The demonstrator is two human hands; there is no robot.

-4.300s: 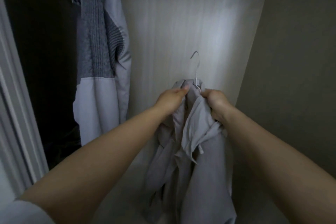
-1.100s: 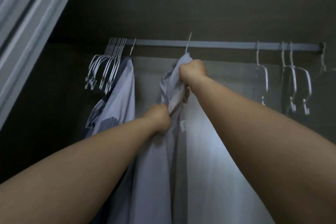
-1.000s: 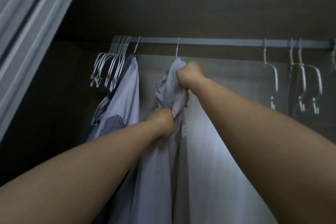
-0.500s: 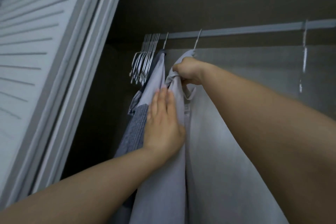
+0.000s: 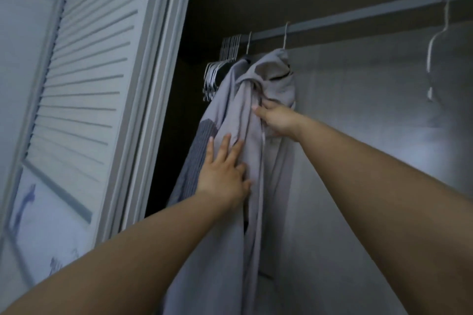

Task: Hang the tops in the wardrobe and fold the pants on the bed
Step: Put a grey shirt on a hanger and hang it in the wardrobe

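Wardrobe interior, head view: clothes on a rail (image 5: 358, 14) that slopes up to the right.
Grey top (image 5: 271, 79): hangs from a wire hanger (image 5: 284, 34) hooked over the rail; collar bunched below the hook, fabric falling past the lower edge of the view.
Second top (image 5: 204, 140): just left of the grey top and touching it; pale with a darker ribbed panel.
Left hand (image 5: 222, 169): fingers straight and spread, palm flat against the fabric where the two tops meet; grips nothing.
Right hand (image 5: 277, 120): placed below the bunched collar; fingers reach into the folds and appear to pinch the cloth, though the fabric hides the fingertips.
Spare hangers (image 5: 220, 64): bundle of empty wire hangers at the left end of the rail.
Lone hanger (image 5: 437, 43): empty, far right, well apart from the tops.
Louvred door (image 5: 84, 79): white, slatted, left of the opening.
Writing: no label or brand legible; a dark mark inside the collar is too small to read.
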